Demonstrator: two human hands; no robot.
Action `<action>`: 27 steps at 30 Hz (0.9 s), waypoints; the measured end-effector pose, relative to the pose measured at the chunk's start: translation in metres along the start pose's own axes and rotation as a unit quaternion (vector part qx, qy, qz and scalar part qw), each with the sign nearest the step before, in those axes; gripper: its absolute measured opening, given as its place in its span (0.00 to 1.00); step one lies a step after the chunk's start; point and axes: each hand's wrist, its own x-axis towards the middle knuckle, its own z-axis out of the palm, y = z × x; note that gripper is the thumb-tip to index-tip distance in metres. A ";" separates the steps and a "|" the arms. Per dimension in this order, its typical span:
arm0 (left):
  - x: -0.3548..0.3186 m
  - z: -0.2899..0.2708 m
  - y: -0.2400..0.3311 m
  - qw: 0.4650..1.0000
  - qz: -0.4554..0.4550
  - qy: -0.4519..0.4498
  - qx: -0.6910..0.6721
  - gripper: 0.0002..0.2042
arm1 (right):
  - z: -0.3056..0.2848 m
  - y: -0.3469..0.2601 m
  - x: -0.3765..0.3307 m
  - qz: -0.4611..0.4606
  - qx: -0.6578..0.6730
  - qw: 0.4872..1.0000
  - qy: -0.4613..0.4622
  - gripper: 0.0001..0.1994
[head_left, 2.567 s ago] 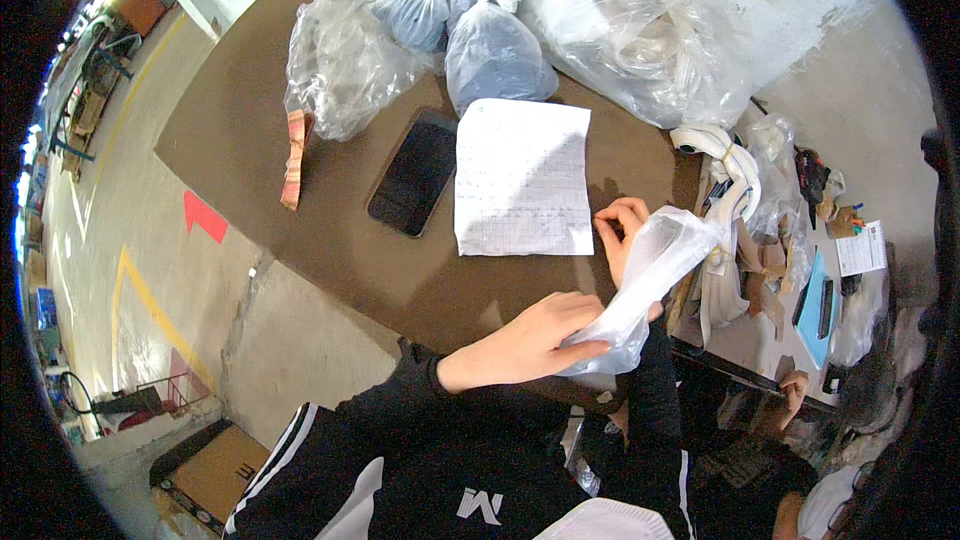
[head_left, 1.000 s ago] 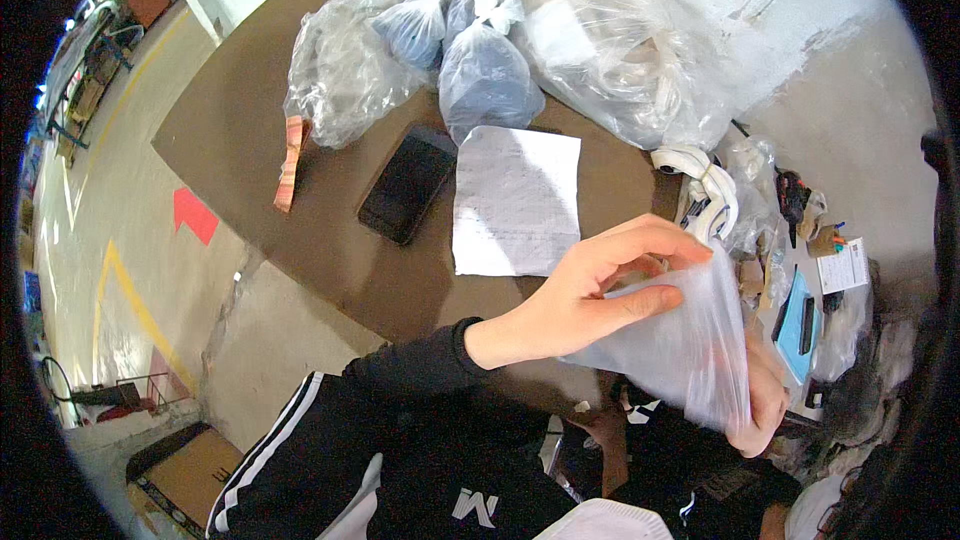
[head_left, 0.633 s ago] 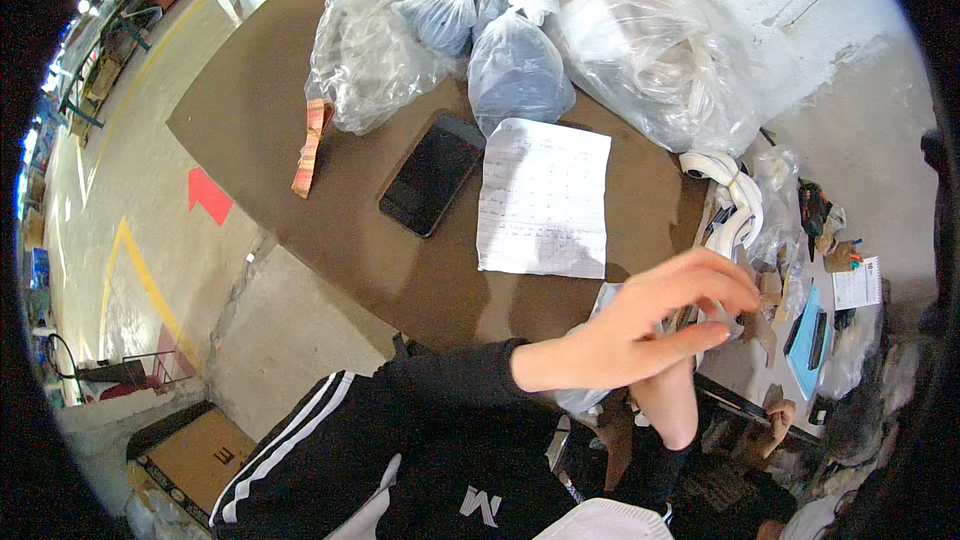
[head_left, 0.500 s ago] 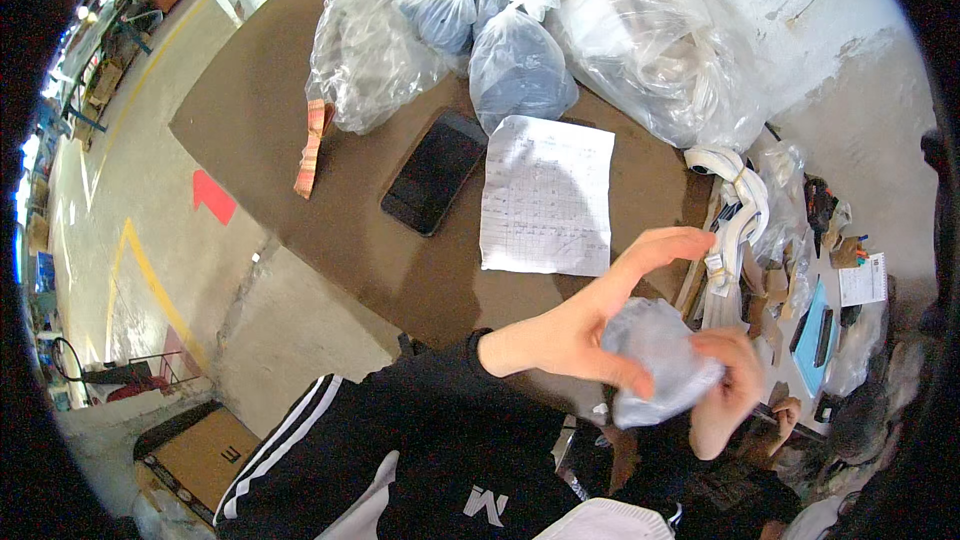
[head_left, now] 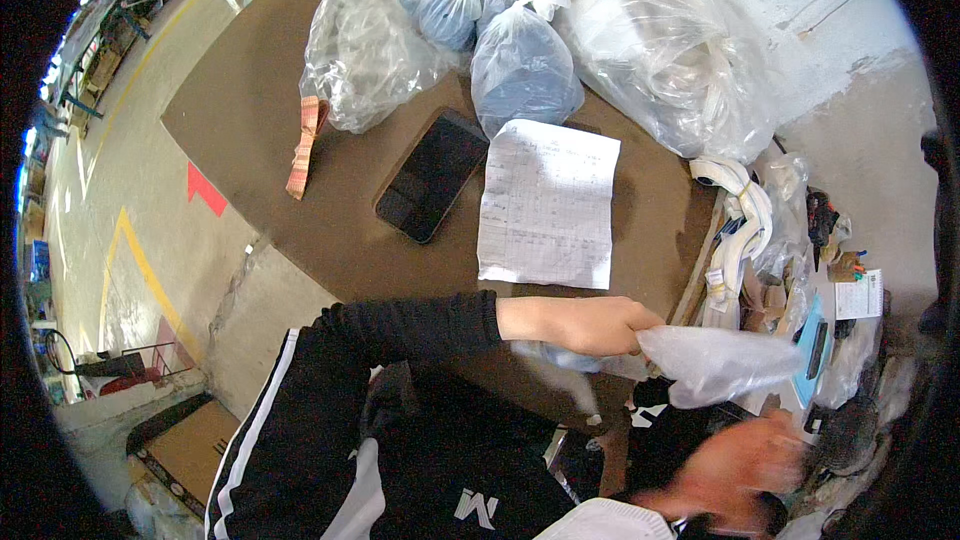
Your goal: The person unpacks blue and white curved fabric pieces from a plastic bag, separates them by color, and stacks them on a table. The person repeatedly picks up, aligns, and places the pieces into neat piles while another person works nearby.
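Note:
My left hand (head_left: 605, 328) reaches across the near edge of the brown table, fingers closed on a clear plastic bag (head_left: 722, 365). Most of the bag stretches out to the right of the fist, while a bluish, blurred part (head_left: 560, 355) shows below my wrist. Lower right, my right hand (head_left: 745, 465) is smeared by motion, apart from the bag; its fingers cannot be made out. Beyond my left hand lie a creased white sheet with a handwritten table (head_left: 548, 205) and a black phone (head_left: 432, 175).
Tied bags with dark contents (head_left: 525, 65) and crumpled clear bags (head_left: 665, 50) fill the table's far side. A striped paper strip (head_left: 304, 148) lies left of the phone. Bundled white straps (head_left: 738, 225) hang along the right edge, beside a cluttered surface with a blue board (head_left: 812, 350).
Both hands held the bag, bunched up, between them; now it is drawn out from my left fist alone. My right hand has come off it and swung down right.

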 end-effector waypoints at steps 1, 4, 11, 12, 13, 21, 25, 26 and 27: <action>0.004 -0.003 -0.002 0.999 0.019 -0.033 0.009 0.19 | 0.004 0.001 0.006 -0.052 -0.132 0.984 -0.106 0.19; -0.022 -0.003 0.002 0.998 -0.018 0.004 0.058 0.15 | 0.041 -0.011 0.078 -0.257 -0.251 0.913 -0.194 0.23; -0.016 -0.018 -0.002 0.993 0.064 -0.001 0.100 0.17 | -0.014 0.055 0.061 -0.045 -0.131 0.980 0.145 0.16; -0.015 -0.017 -0.008 0.989 0.113 0.011 0.093 0.16 | -0.016 0.059 0.065 -0.039 -0.125 0.975 0.178 0.17; -0.015 -0.017 -0.005 0.983 0.159 0.024 0.088 0.16 | -0.017 0.063 0.071 -0.032 -0.115 0.970 0.211 0.17; -0.021 -0.028 0.011 0.937 0.060 0.109 -0.327 0.18 | 0.026 0.061 0.073 0.036 -0.127 0.990 -0.040 0.20; -0.025 -0.030 0.029 0.892 0.001 0.130 -0.433 0.16 | 0.019 0.036 0.055 -0.047 -0.140 0.988 -0.049 0.11; -0.024 -0.029 0.029 0.894 0.003 0.120 -0.432 0.16 | 0.014 0.021 0.055 -0.061 -0.145 0.986 -0.047 0.11; -0.021 -0.025 0.026 0.910 0.016 0.134 -0.393 0.17 | 0.010 0.014 0.054 -0.075 -0.150 0.985 -0.046 0.11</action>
